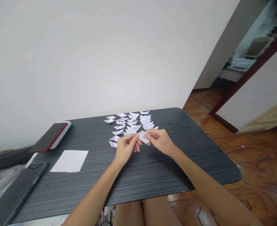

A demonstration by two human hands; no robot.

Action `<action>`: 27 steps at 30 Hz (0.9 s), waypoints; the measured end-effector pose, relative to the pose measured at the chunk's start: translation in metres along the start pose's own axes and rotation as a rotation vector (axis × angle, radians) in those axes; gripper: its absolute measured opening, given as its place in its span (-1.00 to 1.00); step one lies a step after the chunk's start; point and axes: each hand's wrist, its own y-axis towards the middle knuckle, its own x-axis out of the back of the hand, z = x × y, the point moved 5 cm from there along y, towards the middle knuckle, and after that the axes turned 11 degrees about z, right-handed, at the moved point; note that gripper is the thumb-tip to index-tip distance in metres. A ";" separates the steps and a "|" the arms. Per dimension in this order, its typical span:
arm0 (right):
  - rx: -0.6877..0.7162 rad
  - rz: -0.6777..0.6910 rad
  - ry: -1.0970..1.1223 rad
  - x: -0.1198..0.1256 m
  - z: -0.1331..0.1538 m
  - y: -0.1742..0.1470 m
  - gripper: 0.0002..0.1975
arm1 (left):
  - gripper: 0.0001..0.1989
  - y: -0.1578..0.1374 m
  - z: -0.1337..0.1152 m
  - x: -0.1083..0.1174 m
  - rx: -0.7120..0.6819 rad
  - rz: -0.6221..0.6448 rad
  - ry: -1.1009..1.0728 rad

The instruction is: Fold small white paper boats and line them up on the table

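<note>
A small piece of folded white paper (143, 137) is held between both hands above the dark table (166, 175). My left hand (128, 145) pinches its left corner between thumb and fingers. On the opposite corner, the thumb and fingers of my right hand (160, 140) are closed too. Just beyond the hands stand several folded paper boats (132, 123) in rough columns, some partly hidden behind my fingers. Off to the left lies a stack of white square paper (70, 161), flat on the table.
At the left edge are a dark tablet-like device with a red edge (47, 138), a white cable (31, 160) and a long dark device (18, 191). A white wall (100, 56) rises behind the table. Wooden floor (258, 157) and a doorway lie to the right.
</note>
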 end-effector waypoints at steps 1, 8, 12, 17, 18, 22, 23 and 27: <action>-0.004 -0.021 -0.022 0.001 0.000 -0.001 -0.81 | -0.78 0.000 0.000 0.001 0.000 -0.014 -0.039; 0.050 -0.062 0.221 0.001 0.001 -0.002 -0.83 | -0.79 -0.002 -0.002 0.004 -0.047 -0.031 -0.141; 0.107 -0.048 0.250 0.005 0.006 0.001 -0.90 | -0.85 -0.004 -0.010 0.005 -0.126 -0.014 -0.011; -0.004 -0.005 0.404 0.000 -0.004 0.004 -0.86 | -0.85 -0.005 -0.016 0.002 -0.175 0.043 0.142; -0.022 -0.018 0.420 -0.001 -0.006 0.004 -0.86 | -0.84 -0.005 -0.015 0.000 -0.162 0.056 0.151; -0.044 -0.118 0.406 0.000 -0.009 0.003 -0.86 | -0.68 -0.005 -0.010 -0.002 -0.124 0.048 0.076; -0.046 -0.139 0.409 0.000 -0.009 0.003 -0.86 | -0.63 -0.004 -0.008 -0.002 -0.116 0.041 0.044; -0.047 -0.201 0.457 -0.001 -0.011 0.002 -0.85 | -0.64 -0.003 -0.002 -0.003 -0.071 0.021 -0.040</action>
